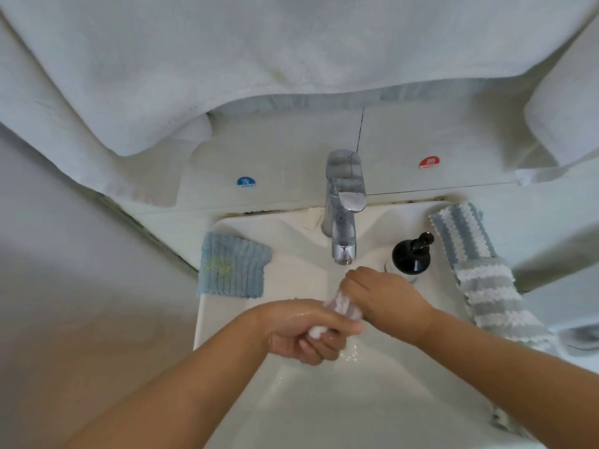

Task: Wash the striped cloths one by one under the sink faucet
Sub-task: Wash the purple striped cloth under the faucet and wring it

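Note:
A pale pink-and-white striped cloth [344, 305] is bunched into a twisted roll over the white sink [372, 400], just below the chrome faucet [344, 209]. My left hand [308, 332] grips its lower end and my right hand [382, 296] grips its upper end. Water drips from the cloth near my left fingers. A blue-and-white striped cloth [460, 233] and a grey-and-white striped cloth [496, 306] lie along the sink's right rim. A plain blue cloth [231, 265] with a yellowish stain lies on the left rim.
A black soap pump bottle [411, 256] stands right of the faucet, close behind my right hand. White towels [227, 59] hang above the basin. Blue cold [246, 182] and red hot [429, 162] stickers mark the wall behind the faucet.

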`<action>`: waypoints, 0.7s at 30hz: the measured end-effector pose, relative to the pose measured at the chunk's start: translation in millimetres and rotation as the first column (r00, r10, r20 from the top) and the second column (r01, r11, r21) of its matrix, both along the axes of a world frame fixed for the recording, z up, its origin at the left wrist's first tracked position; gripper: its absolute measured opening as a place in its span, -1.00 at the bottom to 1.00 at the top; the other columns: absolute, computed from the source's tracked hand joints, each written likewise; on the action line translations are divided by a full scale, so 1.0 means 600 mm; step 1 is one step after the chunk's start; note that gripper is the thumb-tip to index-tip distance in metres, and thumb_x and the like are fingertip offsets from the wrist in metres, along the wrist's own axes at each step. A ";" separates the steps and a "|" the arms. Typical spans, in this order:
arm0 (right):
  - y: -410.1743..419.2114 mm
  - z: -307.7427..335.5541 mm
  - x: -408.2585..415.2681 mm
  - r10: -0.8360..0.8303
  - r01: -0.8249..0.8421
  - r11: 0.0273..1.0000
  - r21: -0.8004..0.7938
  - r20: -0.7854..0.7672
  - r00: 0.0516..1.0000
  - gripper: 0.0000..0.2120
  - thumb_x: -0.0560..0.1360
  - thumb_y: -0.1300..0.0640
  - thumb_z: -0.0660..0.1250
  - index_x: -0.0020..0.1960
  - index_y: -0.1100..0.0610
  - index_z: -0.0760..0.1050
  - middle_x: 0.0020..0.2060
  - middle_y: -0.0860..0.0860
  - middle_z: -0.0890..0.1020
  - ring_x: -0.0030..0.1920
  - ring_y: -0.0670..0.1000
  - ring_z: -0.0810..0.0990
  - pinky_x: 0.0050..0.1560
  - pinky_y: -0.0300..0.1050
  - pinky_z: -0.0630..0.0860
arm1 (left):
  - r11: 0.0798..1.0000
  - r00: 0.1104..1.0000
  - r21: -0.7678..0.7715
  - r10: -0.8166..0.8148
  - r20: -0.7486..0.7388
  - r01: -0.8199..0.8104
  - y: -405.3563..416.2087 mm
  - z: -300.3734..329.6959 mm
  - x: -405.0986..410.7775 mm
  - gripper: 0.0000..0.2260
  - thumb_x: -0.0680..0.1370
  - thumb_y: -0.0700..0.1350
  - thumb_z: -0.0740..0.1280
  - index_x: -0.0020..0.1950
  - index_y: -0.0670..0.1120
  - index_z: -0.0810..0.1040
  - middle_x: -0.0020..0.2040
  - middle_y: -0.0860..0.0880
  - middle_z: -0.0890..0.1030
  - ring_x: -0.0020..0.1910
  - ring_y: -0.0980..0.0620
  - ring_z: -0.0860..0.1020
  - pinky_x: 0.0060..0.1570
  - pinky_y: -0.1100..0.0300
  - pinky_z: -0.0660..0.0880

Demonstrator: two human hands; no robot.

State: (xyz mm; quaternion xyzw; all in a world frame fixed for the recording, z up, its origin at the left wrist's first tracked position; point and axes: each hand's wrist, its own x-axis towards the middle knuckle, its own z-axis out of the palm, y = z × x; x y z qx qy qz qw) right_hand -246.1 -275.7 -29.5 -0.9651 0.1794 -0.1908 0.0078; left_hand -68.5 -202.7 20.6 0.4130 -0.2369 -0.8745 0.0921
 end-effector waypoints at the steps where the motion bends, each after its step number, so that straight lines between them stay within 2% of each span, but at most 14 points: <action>1: 0.001 0.005 0.004 0.016 -0.017 1.000 -0.007 -0.082 0.997 -0.87 0.30 0.17 0.28 -0.15 0.11 0.51 -0.37 -0.03 0.53 -0.42 0.00 0.52 -0.57 -0.20 0.22 | 0.992 0.976 -0.078 -0.079 0.202 0.096 -0.005 0.003 0.003 -0.77 0.53 -0.05 0.39 -0.22 0.01 0.37 -0.47 0.08 0.34 -0.52 0.18 0.23 -0.56 0.37 0.09; 2: 0.004 0.008 0.010 0.028 -0.023 0.999 0.026 -0.183 0.983 -0.81 0.28 0.19 0.36 -0.10 0.15 0.52 -0.38 0.00 0.54 -0.44 0.02 0.53 -0.54 -0.21 0.19 | 0.962 0.898 -0.153 -0.147 0.414 0.228 -0.010 0.003 0.004 -0.78 0.55 -0.07 0.37 -0.23 0.01 0.38 -0.44 0.05 0.36 -0.49 0.13 0.25 -0.52 0.33 0.12; 3: 0.007 0.014 0.018 0.028 0.012 0.993 0.118 -0.330 0.944 -0.73 0.33 0.19 0.40 0.03 0.18 0.50 -0.31 0.04 0.57 -0.39 0.06 0.56 -0.46 -0.19 0.22 | 0.897 0.776 -0.218 -0.187 0.602 0.385 -0.016 0.002 0.004 -0.80 0.56 -0.05 0.34 -0.23 -0.01 0.39 -0.40 0.02 0.40 -0.45 0.09 0.30 -0.48 0.29 0.19; 5: 0.016 0.028 0.030 -0.004 0.229 0.913 0.338 -0.554 0.833 -0.69 0.52 0.10 0.26 0.24 0.12 0.39 -0.07 0.06 0.61 -0.13 0.09 0.59 -0.24 -0.15 0.30 | 0.674 0.523 -0.301 -0.149 0.839 0.674 -0.022 0.002 -0.001 -0.80 0.59 0.00 0.25 -0.18 -0.07 0.44 -0.25 -0.04 0.49 -0.31 0.04 0.42 -0.37 0.24 0.29; 6: 0.018 0.034 0.033 -0.002 0.305 0.857 0.415 -0.590 0.807 -0.72 0.56 0.07 0.20 0.26 0.06 0.40 0.01 0.02 0.61 -0.03 0.07 0.58 -0.18 -0.15 0.32 | 0.554 0.421 -0.309 -0.083 0.903 0.773 -0.024 0.000 -0.004 -0.78 0.61 0.04 0.20 -0.11 -0.08 0.48 -0.16 -0.08 0.53 -0.22 0.00 0.47 -0.33 0.20 0.30; 7: 0.019 0.038 0.034 0.002 0.342 0.799 0.494 -0.571 0.821 -0.74 0.56 0.05 0.18 0.23 -0.02 0.45 0.04 -0.06 0.62 0.02 0.01 0.57 -0.14 -0.16 0.34 | 0.455 0.329 -0.296 0.006 0.944 0.840 -0.025 -0.001 -0.007 -0.76 0.62 0.05 0.17 -0.02 -0.09 0.51 -0.07 -0.09 0.57 -0.14 -0.05 0.50 -0.30 0.17 0.29; 9: 0.015 0.044 0.031 0.049 0.384 0.632 0.673 -0.529 0.847 -0.77 0.56 0.07 0.20 0.06 -0.20 0.56 0.00 -0.19 0.62 -0.01 -0.12 0.55 -0.04 -0.22 0.41 | 0.265 0.207 -0.259 0.208 0.956 0.929 -0.024 -0.012 -0.009 -0.75 0.63 0.03 0.18 0.08 -0.12 0.51 -0.02 -0.10 0.61 -0.07 -0.11 0.58 -0.35 0.17 0.21; 10: 0.011 0.046 0.029 0.100 0.394 0.497 0.773 -0.502 0.859 -0.74 0.56 0.09 0.20 -0.10 -0.22 0.58 -0.10 -0.21 0.61 -0.11 -0.15 0.53 -0.04 -0.24 0.42 | 0.153 0.205 -0.265 0.326 0.923 0.952 -0.022 -0.025 -0.006 -0.78 0.60 0.02 0.25 0.03 -0.13 0.52 -0.10 -0.09 0.63 -0.15 -0.10 0.61 -0.41 0.19 0.14; 11: 0.008 0.046 0.028 0.142 0.407 0.321 0.855 -0.469 0.872 -0.71 0.55 0.12 0.21 -0.26 -0.16 0.54 -0.27 -0.19 0.56 -0.27 -0.15 0.48 -0.14 -0.23 0.42 | 0.032 0.215 -0.251 0.417 0.883 0.968 -0.019 -0.036 -0.001 -0.79 0.53 0.02 0.36 -0.08 -0.13 0.53 -0.25 -0.07 0.62 -0.32 -0.07 0.60 -0.45 0.23 0.09; 13: 0.009 0.048 0.026 0.202 0.450 -0.077 0.889 -0.428 0.881 -0.68 0.54 0.15 0.20 -0.37 0.02 0.27 -0.51 -0.09 0.32 -0.50 -0.07 0.23 -0.44 -0.22 0.21 | -0.130 0.272 -0.242 0.582 0.766 0.961 -0.016 -0.065 0.013 -0.74 0.39 0.02 0.49 -0.33 -0.08 0.50 -0.54 0.01 0.46 -0.63 0.02 0.42 -0.48 0.32 0.04; 15: 0.013 0.047 0.023 0.243 0.424 -0.405 0.810 -0.352 0.904 -0.64 0.56 0.14 0.17 -0.32 0.03 0.06 -0.56 -0.08 0.18 -0.55 -0.10 0.10 -0.53 -0.27 0.03 | -0.192 0.344 -0.292 0.651 0.677 0.937 -0.019 -0.079 0.023 -0.75 0.47 0.01 0.34 -0.37 -0.07 0.50 -0.59 0.04 0.40 -0.68 0.05 0.35 -0.48 0.32 0.05; 16: 0.016 0.045 0.023 0.244 0.388 -0.525 0.758 -0.302 0.921 -0.63 0.57 0.12 0.16 -0.31 0.02 0.03 -0.58 -0.09 0.17 -0.58 -0.13 0.08 -0.55 -0.30 0.00 | -0.206 0.381 -0.332 0.663 0.644 0.920 -0.018 -0.080 0.026 -0.74 0.50 -0.02 0.25 -0.37 -0.08 0.50 -0.58 0.04 0.40 -0.67 0.05 0.35 -0.48 0.32 0.06; 18: 0.020 0.043 0.021 0.225 0.309 -0.682 0.663 -0.211 0.951 -0.61 0.58 0.09 0.13 -0.37 0.01 0.08 -0.60 -0.13 0.18 -0.60 -0.16 0.06 -0.59 -0.34 0.02 | -0.233 0.442 -0.399 0.678 0.588 0.887 -0.023 -0.069 0.023 -0.75 0.47 -0.06 0.19 -0.36 -0.09 0.51 -0.57 0.03 0.43 -0.66 0.04 0.37 -0.49 0.33 0.08; 21: 0.015 0.042 0.018 0.213 0.249 -0.772 0.585 -0.131 0.968 -0.62 0.56 0.07 0.13 -0.42 0.00 0.16 -0.62 -0.16 0.21 -0.58 -0.13 0.02 -0.63 -0.38 0.06 | -0.214 0.435 -0.405 0.671 0.600 0.889 -0.027 -0.062 0.019 -0.77 0.44 -0.07 0.19 -0.36 -0.09 0.52 -0.56 0.03 0.44 -0.65 0.03 0.39 -0.52 0.33 0.13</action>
